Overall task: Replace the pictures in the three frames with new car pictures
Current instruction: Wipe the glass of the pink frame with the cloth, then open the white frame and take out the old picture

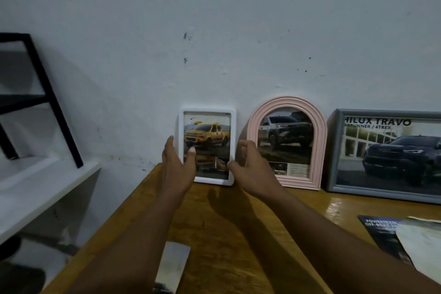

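A small white frame [208,112] holding a yellow pickup picture stands against the wall at the back of the wooden table [214,234]. My left hand [176,167] pinches its left edge, thumb on the glass and fingers behind the rim. My right hand [253,169] is at the frame's lower right edge; only the thumb tip touches it, and the loosely curled fingers stay just clear. To the right stand a pink arched frame [286,101] with a dark SUV picture and a grey rectangular frame [332,150] with a Hilux Travo picture.
A dark brochure [377,229] and loose paper sheets [422,246] lie at the table's right. A pale paper strip [173,265] lies near the front edge. Left of the table stand a white shelf [35,186] and a black metal rack [55,102].
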A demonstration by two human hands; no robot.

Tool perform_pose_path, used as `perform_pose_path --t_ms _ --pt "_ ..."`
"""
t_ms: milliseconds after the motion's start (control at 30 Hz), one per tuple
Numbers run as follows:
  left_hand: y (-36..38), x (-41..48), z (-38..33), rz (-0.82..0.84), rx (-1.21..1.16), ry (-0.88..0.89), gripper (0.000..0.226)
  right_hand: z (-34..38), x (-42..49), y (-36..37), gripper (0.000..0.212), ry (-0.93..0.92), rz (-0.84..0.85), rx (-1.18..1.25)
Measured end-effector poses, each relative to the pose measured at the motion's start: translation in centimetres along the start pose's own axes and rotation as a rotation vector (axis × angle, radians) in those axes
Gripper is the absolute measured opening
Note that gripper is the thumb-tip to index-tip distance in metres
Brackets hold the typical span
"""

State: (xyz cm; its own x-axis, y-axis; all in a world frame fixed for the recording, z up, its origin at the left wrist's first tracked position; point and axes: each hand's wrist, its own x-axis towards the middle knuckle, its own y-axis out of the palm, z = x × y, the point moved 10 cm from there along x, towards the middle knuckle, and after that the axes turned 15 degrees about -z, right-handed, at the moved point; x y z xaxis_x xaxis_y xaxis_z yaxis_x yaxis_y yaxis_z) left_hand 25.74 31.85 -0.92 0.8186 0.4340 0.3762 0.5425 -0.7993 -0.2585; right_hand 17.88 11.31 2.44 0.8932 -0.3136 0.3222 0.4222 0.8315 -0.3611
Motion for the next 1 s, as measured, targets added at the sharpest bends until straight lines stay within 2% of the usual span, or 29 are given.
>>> perform_pose_path --t_ms 167,333,500,633,800,900,1000 --pt "0.7 0.9 1.8 0.093 -0.076 -0.168 0.066 -0.6 0.9 2.4 0.062 0.010 0.041 0.043" --pt "0.4 0.2 0.7 0.101 -0.047 -0.136 0.065 -0.3 0.7 2.5 0.063 0.005 0.065 0.075" --pt "-1.5 -1.2 -0.1 0.092 -0.088 -0.127 0.059 -0.4 -0.3 0.5 0.077 0.033 0.003 0.150" --pt "-3.1 -3.6 -0.6 0.127 -0.107 -0.167 0.055 1.0 -2.2 -1.7 0.067 -0.009 -0.023 0.212" --pt "-4.5 -8.2 -2.9 0.223 -0.086 -0.174 0.054 3.3 -5.1 -6.1 0.052 -0.098 -0.177 0.215" --pt "-4.0 -11.5 -3.3 0.315 -0.128 -0.246 0.059 5.4 -6.5 -9.7 0.047 -0.141 -0.210 0.203" --pt "-2.6 -15.2 -4.9 0.434 -0.157 -0.286 0.048 7.2 -7.4 -13.6 0.044 -0.172 -0.254 0.132"
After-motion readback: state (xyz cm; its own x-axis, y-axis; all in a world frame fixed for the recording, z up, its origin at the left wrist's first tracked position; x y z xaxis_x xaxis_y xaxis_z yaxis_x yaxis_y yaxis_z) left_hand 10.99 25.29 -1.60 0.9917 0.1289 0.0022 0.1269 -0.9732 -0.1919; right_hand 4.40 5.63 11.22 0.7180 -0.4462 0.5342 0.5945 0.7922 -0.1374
